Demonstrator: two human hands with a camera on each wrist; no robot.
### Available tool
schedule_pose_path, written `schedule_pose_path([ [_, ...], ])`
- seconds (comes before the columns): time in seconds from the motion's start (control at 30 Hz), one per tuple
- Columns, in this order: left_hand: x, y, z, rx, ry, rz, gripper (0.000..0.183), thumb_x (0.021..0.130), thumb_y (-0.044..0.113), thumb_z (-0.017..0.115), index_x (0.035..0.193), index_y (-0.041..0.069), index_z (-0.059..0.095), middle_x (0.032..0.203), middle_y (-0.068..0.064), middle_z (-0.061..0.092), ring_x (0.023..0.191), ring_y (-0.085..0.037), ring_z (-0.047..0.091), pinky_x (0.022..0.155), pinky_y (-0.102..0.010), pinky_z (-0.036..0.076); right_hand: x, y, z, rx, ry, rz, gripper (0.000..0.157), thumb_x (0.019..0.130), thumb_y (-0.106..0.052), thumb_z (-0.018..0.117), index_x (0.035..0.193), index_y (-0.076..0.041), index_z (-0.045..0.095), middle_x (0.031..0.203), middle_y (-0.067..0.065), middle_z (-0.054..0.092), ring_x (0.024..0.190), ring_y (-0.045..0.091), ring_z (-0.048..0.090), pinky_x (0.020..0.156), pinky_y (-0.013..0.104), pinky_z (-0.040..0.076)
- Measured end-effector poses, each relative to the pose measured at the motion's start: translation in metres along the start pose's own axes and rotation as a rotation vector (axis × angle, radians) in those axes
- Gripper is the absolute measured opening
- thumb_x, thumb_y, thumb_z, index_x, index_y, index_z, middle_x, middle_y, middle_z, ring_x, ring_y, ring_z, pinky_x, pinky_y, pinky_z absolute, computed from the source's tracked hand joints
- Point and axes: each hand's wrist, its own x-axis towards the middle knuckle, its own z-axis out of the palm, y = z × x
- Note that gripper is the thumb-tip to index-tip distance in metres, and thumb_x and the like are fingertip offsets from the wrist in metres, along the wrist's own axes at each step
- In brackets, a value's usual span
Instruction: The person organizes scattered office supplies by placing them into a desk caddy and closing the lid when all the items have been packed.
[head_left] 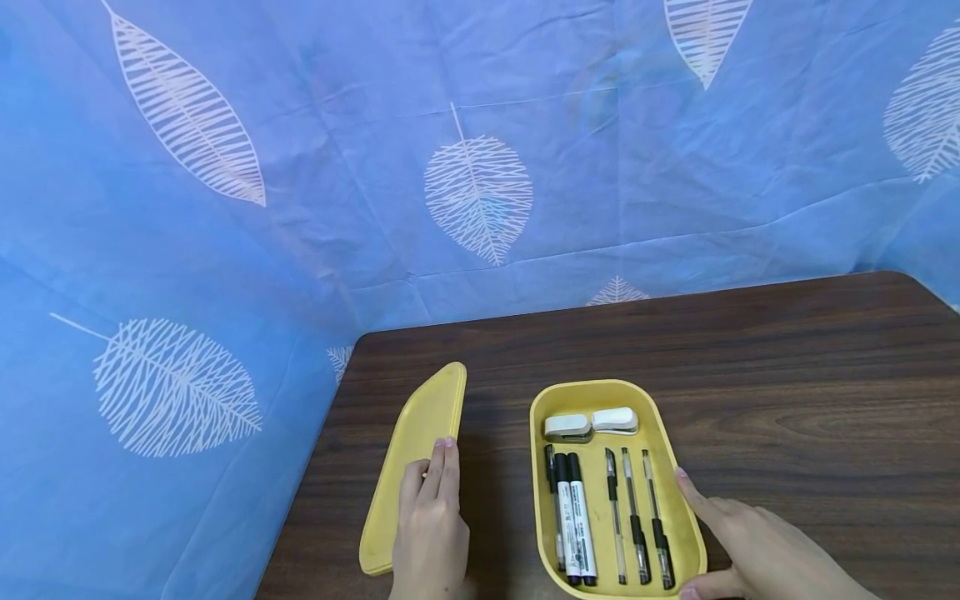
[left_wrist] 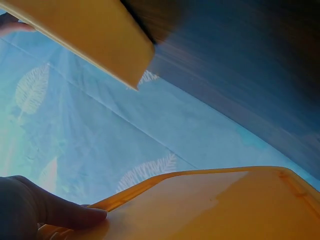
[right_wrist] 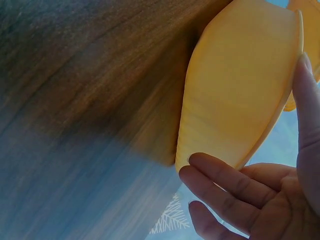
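My left hand (head_left: 431, 525) grips a yellow lid (head_left: 405, 467) by its right edge, fingers on one face. The lid stands tilted to the left of the box. In the left wrist view the thumb (left_wrist: 82, 216) presses on its other face. A yellow box (head_left: 592, 389) with rounded corners rests on the table. My right hand (head_left: 757, 542) touches its right side, fingers extended and spread. In the right wrist view, the thumb (right_wrist: 306, 85) lies at the rim and fingertips rest against the outer wall. Inside the box are two white markers (head_left: 573, 517), several gel pens (head_left: 633, 508) and two small white staplers (head_left: 567, 427).
The dark wood-grain table (head_left: 787, 375) extends behind the box and to its right. A blue cloth (head_left: 337, 208) printed with white leaves hangs along the table's back and left sides.
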Motion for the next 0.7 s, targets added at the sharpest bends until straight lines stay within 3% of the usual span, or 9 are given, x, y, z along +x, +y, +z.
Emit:
schedule_pose_path([
  [0.13,0.000,0.005,-0.001,0.011,-0.039,0.033,0.065,0.052,-0.021,0.072,0.116,-0.007,0.067,0.110,-0.017,0.072,0.090,-0.025,0.066,0.077,-0.030,0.056,-0.002,0.001,-0.002,0.014,-0.038,-0.007,0.123,0.070,-0.069,0.066,0.151,0.008,0.015,0.114,0.005,0.066,0.094,0.019,0.066,0.067,0.034,0.052],
  [0.23,0.001,0.010,-0.002,0.028,-0.080,0.072,0.066,0.053,-0.018,0.071,0.117,-0.006,0.066,0.112,-0.018,0.071,0.101,-0.028,0.069,0.083,-0.034,0.057,-0.001,0.000,-0.003,-0.001,-0.019,-0.011,0.124,0.069,-0.071,0.066,0.151,0.008,0.017,0.114,0.006,0.067,0.093,0.017,0.066,0.067,0.035,0.052],
  [0.37,0.002,0.017,0.001,0.023,-0.068,0.126,0.063,0.055,-0.016,0.068,0.118,-0.006,0.065,0.113,-0.019,0.070,0.105,-0.030,0.069,0.081,-0.034,0.058,-0.002,0.000,-0.003,0.006,-0.020,-0.021,0.124,0.069,-0.071,0.066,0.151,0.007,0.015,0.110,0.000,0.067,0.093,0.011,0.065,0.067,0.033,0.052],
  [0.43,0.001,0.021,0.003,0.013,-0.041,0.149,0.056,0.063,-0.015,0.060,0.117,-0.006,0.066,0.113,-0.019,0.070,0.103,-0.029,0.070,0.078,-0.033,0.058,-0.002,0.001,-0.004,0.022,-0.037,-0.018,0.123,0.071,-0.069,0.065,0.152,0.006,0.012,0.111,-0.002,0.067,0.093,0.008,0.064,0.066,0.031,0.051],
  [0.53,0.001,0.026,0.006,0.022,-0.006,0.182,0.042,0.086,-0.012,0.038,0.115,-0.005,0.067,0.112,-0.018,0.071,0.100,-0.026,0.071,0.076,-0.030,0.058,-0.003,0.000,-0.004,0.023,-0.038,-0.018,0.122,0.072,-0.068,0.065,0.152,0.007,0.012,0.112,0.002,0.067,0.093,0.012,0.065,0.066,0.032,0.051],
  [0.6,0.001,0.029,0.008,0.036,0.015,0.197,0.050,0.098,-0.007,0.022,0.113,-0.003,0.069,0.111,-0.016,0.072,0.099,-0.023,0.072,0.076,-0.028,0.058,-0.003,-0.001,-0.005,0.034,-0.049,0.003,0.122,0.072,-0.068,0.066,0.152,0.006,0.013,0.114,0.006,0.066,0.095,0.018,0.066,0.068,0.037,0.052],
  [0.7,0.002,0.033,0.009,0.058,0.052,0.220,0.057,0.105,-0.001,0.016,0.109,0.001,0.073,0.108,-0.012,0.074,0.097,-0.019,0.072,0.078,-0.026,0.058,-0.002,-0.004,-0.007,0.024,-0.044,0.032,0.122,0.069,-0.069,0.067,0.151,0.006,0.017,0.117,0.011,0.064,0.098,0.028,0.065,0.072,0.045,0.053],
])
